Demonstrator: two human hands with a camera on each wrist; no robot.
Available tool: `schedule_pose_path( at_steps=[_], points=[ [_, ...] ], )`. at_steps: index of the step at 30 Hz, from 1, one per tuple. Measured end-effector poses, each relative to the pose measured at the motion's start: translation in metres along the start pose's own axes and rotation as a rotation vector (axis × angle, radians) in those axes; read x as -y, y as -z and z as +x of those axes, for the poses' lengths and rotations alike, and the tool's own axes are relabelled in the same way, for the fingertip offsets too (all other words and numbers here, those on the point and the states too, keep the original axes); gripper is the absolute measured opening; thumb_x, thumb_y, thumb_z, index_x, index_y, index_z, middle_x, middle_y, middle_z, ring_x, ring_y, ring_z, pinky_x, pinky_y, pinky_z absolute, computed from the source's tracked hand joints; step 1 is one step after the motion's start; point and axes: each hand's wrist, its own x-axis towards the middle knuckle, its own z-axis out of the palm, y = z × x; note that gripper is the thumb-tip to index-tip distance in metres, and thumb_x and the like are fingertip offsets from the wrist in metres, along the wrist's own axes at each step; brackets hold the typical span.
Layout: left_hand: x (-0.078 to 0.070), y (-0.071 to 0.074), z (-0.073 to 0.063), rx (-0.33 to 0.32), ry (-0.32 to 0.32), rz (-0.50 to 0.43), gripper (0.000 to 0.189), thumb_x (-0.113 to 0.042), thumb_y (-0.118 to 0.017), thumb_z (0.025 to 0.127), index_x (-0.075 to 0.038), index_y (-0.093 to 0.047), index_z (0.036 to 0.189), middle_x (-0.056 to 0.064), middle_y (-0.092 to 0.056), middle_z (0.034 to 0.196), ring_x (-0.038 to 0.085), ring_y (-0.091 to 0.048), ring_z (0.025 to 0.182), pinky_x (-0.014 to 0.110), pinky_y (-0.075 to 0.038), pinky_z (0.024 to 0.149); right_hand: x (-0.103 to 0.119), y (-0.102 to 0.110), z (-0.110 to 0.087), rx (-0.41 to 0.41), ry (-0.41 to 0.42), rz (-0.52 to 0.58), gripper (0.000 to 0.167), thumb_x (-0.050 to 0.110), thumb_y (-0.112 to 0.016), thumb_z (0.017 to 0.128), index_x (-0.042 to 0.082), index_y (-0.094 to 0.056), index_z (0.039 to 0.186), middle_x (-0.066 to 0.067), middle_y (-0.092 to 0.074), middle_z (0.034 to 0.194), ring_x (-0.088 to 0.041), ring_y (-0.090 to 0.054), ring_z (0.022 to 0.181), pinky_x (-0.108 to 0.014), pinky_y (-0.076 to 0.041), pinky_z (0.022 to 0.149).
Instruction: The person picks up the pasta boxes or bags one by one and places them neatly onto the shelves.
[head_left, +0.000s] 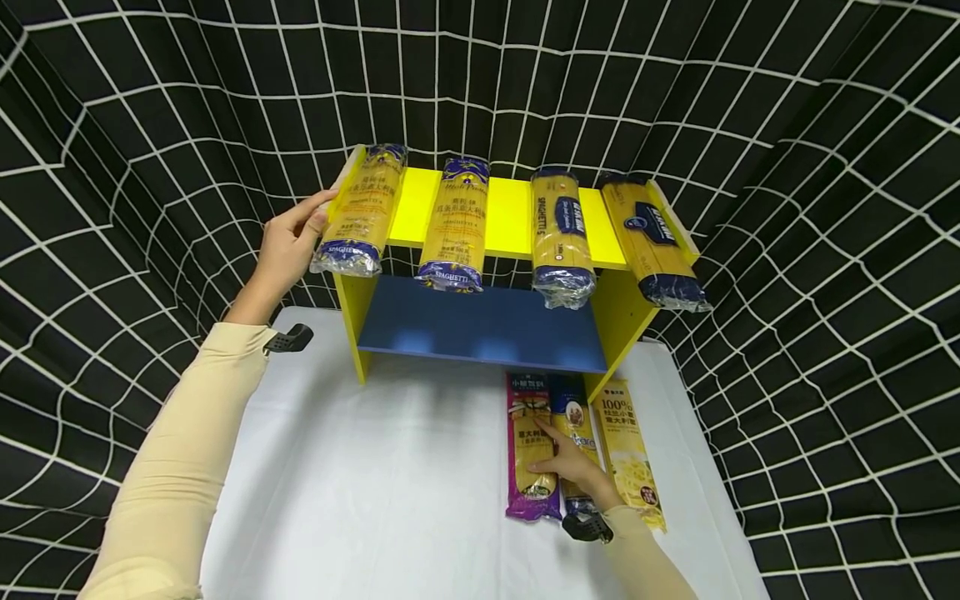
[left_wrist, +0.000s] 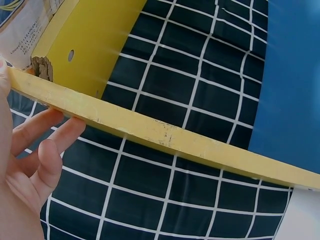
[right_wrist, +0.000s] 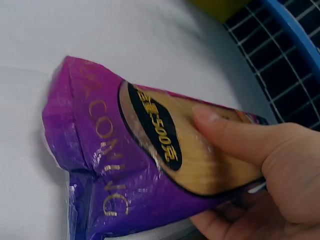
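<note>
My left hand (head_left: 288, 237) grips the upper left side panel of a yellow and blue shelf unit (head_left: 507, 222). In the left wrist view, its fingertips (left_wrist: 70, 131) touch the outer face of the yellow side panel (left_wrist: 165, 131). My right hand (head_left: 573, 462) holds a purple and magenta pasta packet (head_left: 527, 446) in front of the shelf's lower right. The right wrist view shows the thumb (right_wrist: 225, 132) on top of this packet and fingers curled beneath its edge. A blue and yellow pasta packet (head_left: 577, 425) lies beside it, partly hidden by my right hand.
Several spaghetti packets, such as the leftmost one (head_left: 360, 212) and the rightmost one (head_left: 651, 237), lie on the top board and overhang its front edge. A blue board (head_left: 480, 321) sits below. One yellow pasta packet (head_left: 630, 454) lies on the white tablecloth (head_left: 375, 483) at right.
</note>
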Motion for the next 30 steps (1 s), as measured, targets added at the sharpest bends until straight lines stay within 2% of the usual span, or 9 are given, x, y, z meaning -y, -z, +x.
schedule_pose_path(
  at_steps=[3,6,12,16,20,23,24,27,30],
  points=[
    [0.0,0.0,0.0,0.002,0.0,-0.006,0.039,-0.042,-0.048,0.102,-0.038,-0.057,0.139,0.014,-0.067,0.128,-0.001,-0.053,0.074,0.013,-0.038,0.057,-0.002,0.003,0.0,0.052,-0.016,0.094,0.097,0.008,-0.077,0.085,0.017,-0.017,0.16,-0.035,-0.038,0.146,-0.023,-0.066,0.09,-0.033,-0.057,0.079],
    [0.0,0.0,0.0,-0.001,-0.01,-0.012,0.038,-0.042,-0.048,0.101,-0.038,-0.057,0.139,0.013,-0.067,0.13,-0.001,-0.053,0.073,0.014,-0.038,0.056,-0.001,0.006,0.0,0.059,-0.025,0.123,0.097,0.009,-0.077,0.085,0.018,-0.016,0.16,-0.035,-0.04,0.143,-0.017,-0.066,0.084,-0.03,-0.057,0.075],
    [0.0,0.001,0.001,-0.005,-0.016,-0.014,0.038,-0.041,-0.048,0.102,-0.038,-0.057,0.138,0.012,-0.066,0.13,0.0,-0.053,0.073,0.013,-0.038,0.056,0.009,0.009,0.002,0.057,-0.055,0.139,0.096,0.01,-0.078,0.084,0.019,-0.018,0.16,-0.032,-0.05,0.135,-0.018,-0.066,0.087,-0.033,-0.057,0.076],
    [0.0,0.001,0.001,-0.006,-0.007,-0.01,0.038,-0.041,-0.047,0.102,-0.039,-0.057,0.139,0.012,-0.066,0.131,-0.001,-0.053,0.075,0.013,-0.039,0.057,0.013,0.01,0.005,0.059,-0.058,0.157,0.095,0.012,-0.078,0.085,0.019,-0.02,0.16,-0.032,-0.057,0.127,-0.017,-0.066,0.088,-0.031,-0.056,0.077],
    [0.001,0.0,0.0,-0.001,0.001,-0.009,0.038,-0.042,-0.047,0.102,-0.04,-0.056,0.139,0.012,-0.065,0.132,0.0,-0.053,0.076,0.013,-0.039,0.058,0.007,0.006,0.006,0.033,-0.038,0.127,0.094,0.013,-0.079,0.084,0.02,-0.023,0.159,-0.032,-0.041,0.148,-0.019,-0.066,0.091,-0.029,-0.054,0.084],
    [0.002,0.0,0.0,0.001,0.005,-0.013,0.038,-0.042,-0.047,0.102,-0.04,-0.056,0.138,0.012,-0.066,0.132,0.001,-0.053,0.076,0.014,-0.039,0.058,0.001,0.0,0.005,-0.017,-0.015,0.097,0.093,0.013,-0.08,0.082,0.02,-0.027,0.158,-0.028,-0.027,0.159,-0.028,-0.061,0.111,-0.038,-0.047,0.102],
    [0.002,0.0,0.0,0.001,0.005,-0.015,0.038,-0.042,-0.047,0.102,-0.04,-0.056,0.138,0.012,-0.066,0.132,0.001,-0.053,0.076,0.014,-0.039,0.058,-0.001,-0.002,0.005,-0.025,-0.009,0.098,0.093,0.012,-0.08,0.082,0.02,-0.027,0.158,-0.028,-0.032,0.157,-0.027,-0.061,0.112,-0.037,-0.046,0.103],
    [0.002,-0.001,0.0,0.001,0.005,-0.02,0.038,-0.041,-0.047,0.102,-0.04,-0.056,0.138,0.014,-0.067,0.128,0.002,-0.052,0.073,0.014,-0.038,0.056,-0.005,-0.007,0.004,-0.042,-0.008,0.137,0.092,0.009,-0.079,0.083,0.019,-0.027,0.158,-0.031,-0.047,0.145,-0.026,-0.065,0.108,-0.036,-0.051,0.098],
    [0.002,-0.001,0.0,0.002,0.003,-0.025,0.038,-0.04,-0.048,0.102,-0.038,-0.057,0.139,0.015,-0.067,0.126,0.003,-0.051,0.072,0.014,-0.037,0.055,-0.009,-0.012,0.003,-0.052,-0.014,0.195,0.092,0.004,-0.077,0.083,0.02,-0.026,0.158,-0.031,-0.053,0.139,-0.021,-0.068,0.096,-0.026,-0.055,0.081]
  ],
)
